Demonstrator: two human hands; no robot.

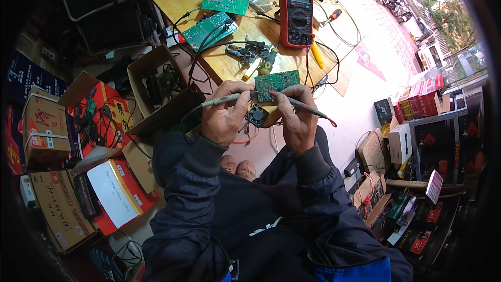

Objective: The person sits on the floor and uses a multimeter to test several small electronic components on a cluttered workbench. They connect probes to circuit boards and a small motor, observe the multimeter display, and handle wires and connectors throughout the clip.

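Observation:
My left hand is closed round a grey pen-shaped test probe, whose cable trails off to the left. My right hand grips a second grey test probe with a red tip and a red rear end. Between both hands, at the table's near edge, is a green circuit board with small parts on it; the red tip meets its lower edge. Fingers hide where the left probe ends. Just below the board sits a small black fan. Beyond the board a red multimeter stands with its display lit.
On the wooden table lie two more green boards, a screwdriver, a yellow-handled tool and tangled cables. An open cardboard box of cords stands left of my hands. More boxes flank both sides.

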